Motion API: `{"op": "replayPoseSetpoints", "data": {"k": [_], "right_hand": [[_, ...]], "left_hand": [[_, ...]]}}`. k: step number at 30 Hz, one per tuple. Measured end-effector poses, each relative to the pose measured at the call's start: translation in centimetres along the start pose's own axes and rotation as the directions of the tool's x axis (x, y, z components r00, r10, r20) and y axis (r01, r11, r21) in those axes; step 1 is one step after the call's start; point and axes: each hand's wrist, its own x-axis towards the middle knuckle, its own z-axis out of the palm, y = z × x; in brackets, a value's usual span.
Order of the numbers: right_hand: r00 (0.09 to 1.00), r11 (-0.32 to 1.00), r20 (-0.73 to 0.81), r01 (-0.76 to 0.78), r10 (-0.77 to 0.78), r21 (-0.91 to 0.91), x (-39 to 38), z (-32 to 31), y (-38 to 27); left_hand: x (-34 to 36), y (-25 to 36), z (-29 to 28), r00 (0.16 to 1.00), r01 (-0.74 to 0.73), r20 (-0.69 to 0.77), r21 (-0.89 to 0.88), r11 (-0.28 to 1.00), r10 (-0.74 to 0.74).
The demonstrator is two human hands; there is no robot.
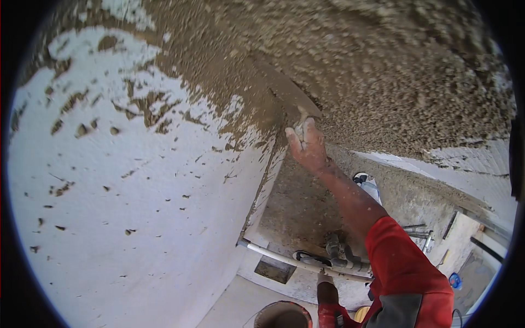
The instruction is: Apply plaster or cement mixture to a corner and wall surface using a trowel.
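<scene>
My right hand (310, 148) grips a plastering trowel (295, 93) by its handle. The flat blade is smeared with mortar and lies against the wet mortar (377, 82) where two wall faces meet. My right arm, in a red sleeve, reaches up from the lower right. My left hand (325, 277) is low in the picture, next to a pale pipe (273, 253). Its fingers are too small and unclear to make out, and so is anything in them. Left of the trowel, mortar thins out into splashes over the white wall (126, 218).
Below stands a round bucket (283, 316) at the bottom edge. Grey pipe fittings (334, 249) and a square floor opening (274, 270) lie near the pale pipe. A light-coloured bag-like thing (369, 187) and several rods or tools (420, 234) are to the right, with a small blue object (455, 281).
</scene>
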Motion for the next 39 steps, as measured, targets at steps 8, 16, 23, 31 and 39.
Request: {"op": "replayPoseSetpoints", "data": {"k": [8,16,23,31,39], "right_hand": [[0.993,0.985,0.013,-0.12,0.119,0.12,-5.2,2.4,-0.1],[0.991,0.991,-0.021,-0.134,0.134,-0.025,-4.2,2.4,5.8],[0.755,0.791,0.246,-0.604,0.607,-0.099,-16.2,-3.1,2.1],[-0.065,-0.56,0.756,-0.714,0.652,0.421,-19.2,-4.4,-5.1],[0.205,-0.75,0.817,-0.324,0.539,0.576,-13.7,0.3,-6.3]], "left_hand": [[0.1,-3.4,-0.9,0.997,0.078,0.011,-0.008,0.997,-0.078],[-0.8,-6.9,-2.5,0.987,0.158,-0.011,0.009,0.987,-0.158],[1.2,-8.8,-2.6,0.996,0.053,0.076,-0.018,0.998,-0.052],[0.6,-7.9,-3.7,1.0,0.019,-0.018,0.039,0.999,-0.019],[-2.6,-4.2,-3.0,0.993,-0.093,-0.047,0.195,0.976,0.104]]}}
